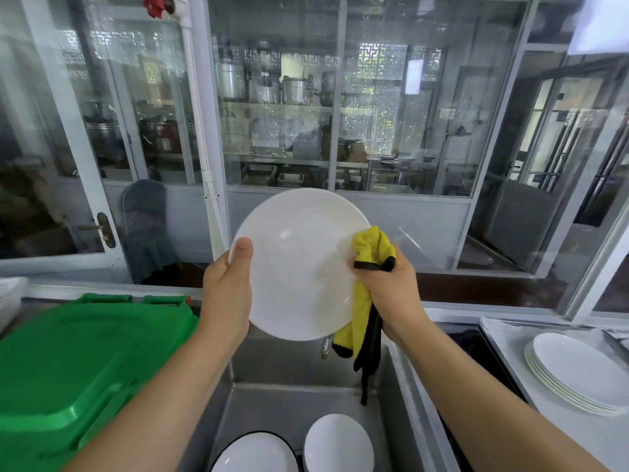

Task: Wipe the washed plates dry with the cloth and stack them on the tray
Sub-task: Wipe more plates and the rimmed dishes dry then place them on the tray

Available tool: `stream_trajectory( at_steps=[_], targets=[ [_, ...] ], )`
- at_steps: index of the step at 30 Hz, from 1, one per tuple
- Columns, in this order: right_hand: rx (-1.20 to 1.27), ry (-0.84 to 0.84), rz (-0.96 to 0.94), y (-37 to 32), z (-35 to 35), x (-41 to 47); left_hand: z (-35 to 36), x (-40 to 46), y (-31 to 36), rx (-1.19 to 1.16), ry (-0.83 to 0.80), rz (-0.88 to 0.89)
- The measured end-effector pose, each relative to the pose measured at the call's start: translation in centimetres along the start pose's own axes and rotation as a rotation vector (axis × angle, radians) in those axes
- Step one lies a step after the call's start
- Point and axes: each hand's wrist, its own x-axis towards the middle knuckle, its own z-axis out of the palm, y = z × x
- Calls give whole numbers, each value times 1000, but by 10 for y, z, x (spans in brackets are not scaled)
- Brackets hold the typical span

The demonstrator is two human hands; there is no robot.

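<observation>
Forearms: nearest the lens, both reaching forward over the sink (401,403).
Held plate (296,264): white, round, raised upright above the sink, face toward the person.
Left hand (226,291): grips the plate's left rim, thumb over the front; fingers behind, hidden.
Right hand (391,291): curled tight round the yellow cloth (369,247), pressing a wad of it on the plate's right edge; a tail with black trim hangs below.
Handling, plate: judged stiff, breakable, likely slick while damp; best held at opposite rim points, thumb in front and fingers behind.
Handling, cloth: soft and bulky, gives grip on the glaze.
Waiting pieces: black-rimmed plate (255,454) and white plate (337,444) lie in the sink bottom, side by side; whether they touch is unclear.
Stack (578,376): several white plates piled on the tray (503,345), on the surface to the person's right.
Edges: steel sink wall lies between held plate and tray; a rim knock there looks the main risk.
Green bin lid (85,352): fills the left side.
Open room: free air above the sink and rightward toward the stack.
Glass partition (340,97): well behind the plate.
</observation>
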Motion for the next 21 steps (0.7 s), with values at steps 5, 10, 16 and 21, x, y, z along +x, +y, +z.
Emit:
stream_trajectory(
  at_steps=[5, 10, 16, 21],
  targets=[
    [-231, 142, -241, 1, 4, -7, 1, 7, -20, 243, 48, -97],
    [-746, 130, -930, 16, 6, -25, 20, -14, -8, -215, 4, -486],
    [-984, 81, -1270, 42, 5, -41, 26, -12, 2, -375, 48, -550],
    [-973, -216, -1143, 52, -4, -47, 17, -6, -7, -401, -81, -515]
  ],
)
